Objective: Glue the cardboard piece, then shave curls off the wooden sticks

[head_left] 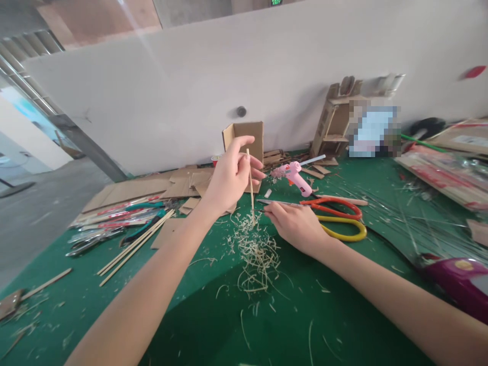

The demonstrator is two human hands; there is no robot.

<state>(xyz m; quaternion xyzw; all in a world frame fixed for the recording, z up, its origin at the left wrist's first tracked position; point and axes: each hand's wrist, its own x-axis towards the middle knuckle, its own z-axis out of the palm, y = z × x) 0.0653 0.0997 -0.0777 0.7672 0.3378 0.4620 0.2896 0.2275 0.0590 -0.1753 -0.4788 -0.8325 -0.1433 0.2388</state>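
My left hand (232, 175) pinches a thin bamboo stick (251, 190) between thumb and fingers. The stick stands nearly upright, its lower end just over a pile of pale wood shavings (259, 256). To the right of the pile, my right hand (295, 224) is closed, fingers pointing left; what it grips, if anything, is mostly hidden. Right behind that hand lie scissors with orange and yellow handles (345, 236), their grey blades pointing left past the fingers. I cannot tell whether the hand touches them.
A pink glue gun (299, 179) with a glue stick lies behind the scissors. Left are bamboo sticks (139, 246), teal-handled pliers (147, 226) and cardboard pieces (133, 190). A folded cardboard piece (257, 133) stands by the wall. A purple device (457, 279) sits right, near packaged sticks (446, 178).
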